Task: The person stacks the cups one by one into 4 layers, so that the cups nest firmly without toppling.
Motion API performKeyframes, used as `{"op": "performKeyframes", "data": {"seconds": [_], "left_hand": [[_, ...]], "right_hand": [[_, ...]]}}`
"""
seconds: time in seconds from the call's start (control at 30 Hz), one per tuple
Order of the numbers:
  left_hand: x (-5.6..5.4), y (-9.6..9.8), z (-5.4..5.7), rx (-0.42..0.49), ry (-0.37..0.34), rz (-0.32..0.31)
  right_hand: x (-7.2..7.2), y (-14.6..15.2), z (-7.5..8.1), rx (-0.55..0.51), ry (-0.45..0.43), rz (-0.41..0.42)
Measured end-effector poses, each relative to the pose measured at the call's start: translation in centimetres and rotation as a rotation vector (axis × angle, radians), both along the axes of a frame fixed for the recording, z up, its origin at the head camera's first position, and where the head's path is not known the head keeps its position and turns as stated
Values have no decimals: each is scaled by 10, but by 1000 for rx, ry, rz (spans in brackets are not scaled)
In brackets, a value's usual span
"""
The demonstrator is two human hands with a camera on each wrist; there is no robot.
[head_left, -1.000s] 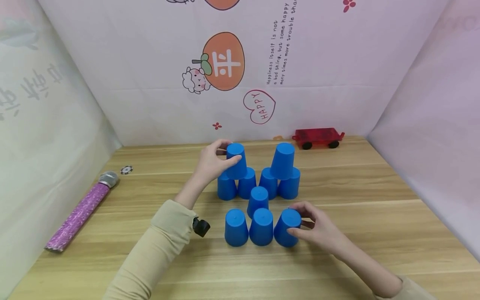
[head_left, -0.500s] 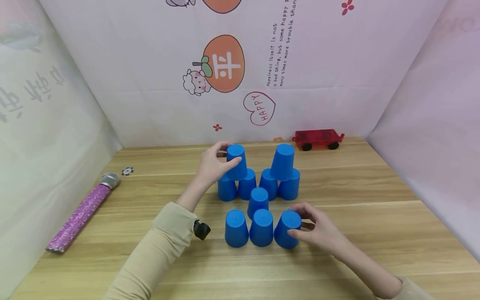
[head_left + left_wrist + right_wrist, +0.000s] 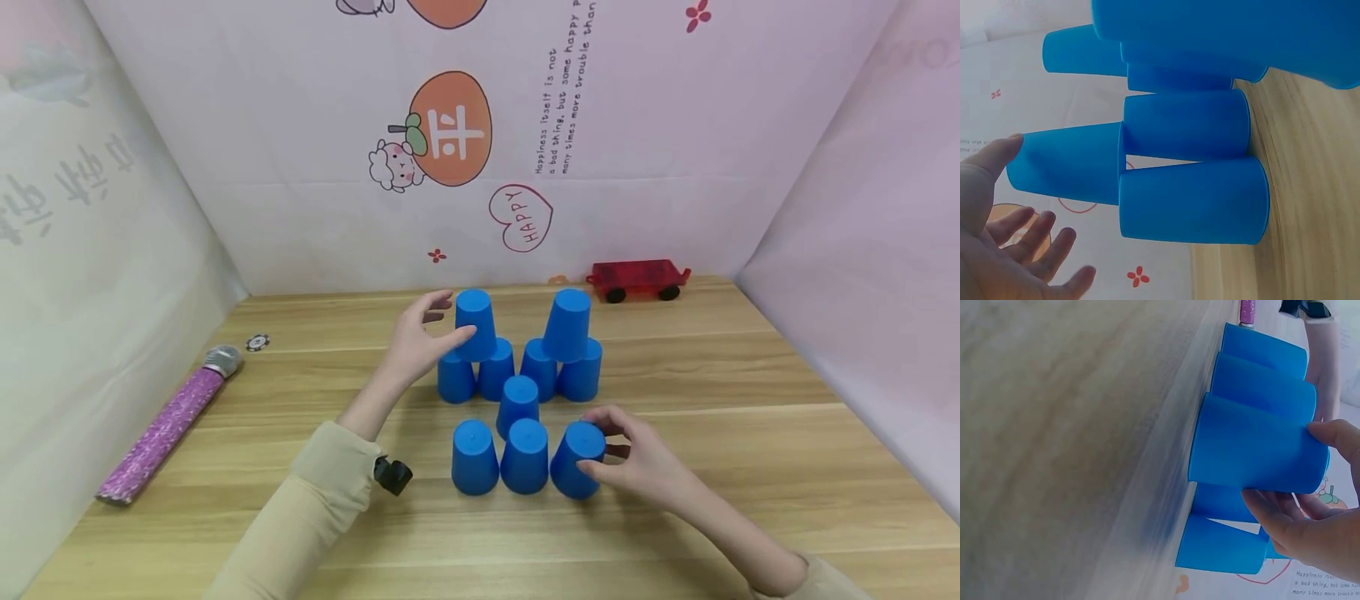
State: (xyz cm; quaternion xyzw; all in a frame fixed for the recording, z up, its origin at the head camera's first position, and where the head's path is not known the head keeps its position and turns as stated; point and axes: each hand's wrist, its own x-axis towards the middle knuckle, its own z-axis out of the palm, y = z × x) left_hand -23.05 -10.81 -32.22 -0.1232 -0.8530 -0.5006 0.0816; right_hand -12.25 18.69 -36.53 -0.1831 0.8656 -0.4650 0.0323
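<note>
Lower centre-right, the blue cup (image 3: 576,482) looks light, smooth and fairly stiff, best pinched by its sides; the right hand (image 3: 642,462) does so, fingers curled, low over the worktop (image 3: 735,450). Centre, the left hand's (image 3: 414,340) spread fingers grip nothing, thumb against or beside the upper-left cup (image 3: 477,310).

Back cloth (image 3: 660,125), from where I stand: black lettering (image 3: 566,108), turned sideways, reads "Happiness itself is not / a bad thing, but some happy / many times more trouble than", second and third lines cut off at the upper edge. Red heart outline (image 3: 521,218), same cloth: "HAPPY", also sideways. Printed orange fruit (image 3: 450,129): white character on its side, reading uncertain. Left cloth (image 3: 142,250): large grey characters (image 3: 63,192), too faint to read. Round chip (image 3: 257,342) on desk (image 3: 315,350): marking too small.
</note>
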Motion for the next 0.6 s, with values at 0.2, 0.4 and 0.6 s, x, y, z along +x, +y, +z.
{"op": "performKeyframes", "data": {"seconds": [0.2,0.4,0.6], "left_hand": [[16,-15,-6,79,-41,19],[41,-29,-14,86,-110,-42],[66,-36,-22,86,-155,-81]], "right_hand": [[-4,12,7,35,52,-1],[-15,39,33,130,141,-32],[-29,59,77,220,161,-98]]}}
